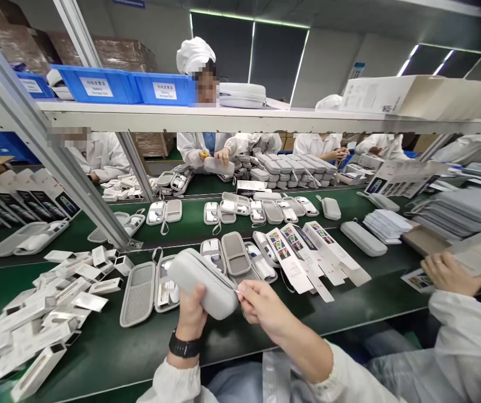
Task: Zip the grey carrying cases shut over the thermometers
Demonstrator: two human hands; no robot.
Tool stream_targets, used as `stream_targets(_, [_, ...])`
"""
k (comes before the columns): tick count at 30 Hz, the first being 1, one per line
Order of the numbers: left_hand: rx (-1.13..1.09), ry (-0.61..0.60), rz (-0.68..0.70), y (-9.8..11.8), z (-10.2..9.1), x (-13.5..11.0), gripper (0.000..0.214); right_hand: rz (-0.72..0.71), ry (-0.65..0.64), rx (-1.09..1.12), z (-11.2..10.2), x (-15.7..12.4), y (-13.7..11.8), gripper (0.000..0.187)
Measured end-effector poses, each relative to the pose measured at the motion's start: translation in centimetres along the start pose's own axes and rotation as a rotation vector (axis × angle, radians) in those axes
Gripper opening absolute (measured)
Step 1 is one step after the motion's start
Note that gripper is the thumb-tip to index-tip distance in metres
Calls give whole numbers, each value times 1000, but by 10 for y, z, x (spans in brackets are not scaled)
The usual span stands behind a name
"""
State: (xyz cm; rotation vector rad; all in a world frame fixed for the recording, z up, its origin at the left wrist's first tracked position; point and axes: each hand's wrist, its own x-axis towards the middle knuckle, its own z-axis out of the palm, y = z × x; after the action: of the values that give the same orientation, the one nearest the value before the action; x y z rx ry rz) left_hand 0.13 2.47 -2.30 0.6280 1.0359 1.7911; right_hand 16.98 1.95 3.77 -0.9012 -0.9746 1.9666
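My left hand (191, 314) grips a closed grey zip case (201, 281) from below, holding it tilted above the green table (110, 347). My right hand (261, 305) pinches the zipper pull at the case's right end. Just behind the case lie open grey cases (142, 291) with white devices inside, and another open case (235, 253) stands behind them. A black watch sits on my left wrist.
Small white boxes (39, 313) are piled at the left. Printed card sleeves (307, 254) lie to the right, closed cases (363, 238) beyond. A co-worker's hand (448, 272) holds a card at the right. Other workers sit across the green conveyor (190, 224). A metal shelf (224, 118) runs overhead.
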Motion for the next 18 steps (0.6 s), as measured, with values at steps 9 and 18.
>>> stream_targets(9, [707,-660,15,19,-5,-31,70,74,-54,-289,-29,0,-43,43])
stream_targets(18, [959,-747,-3,40,-8,-16,53,-310,-169,-1134,-29,-4,-52,24])
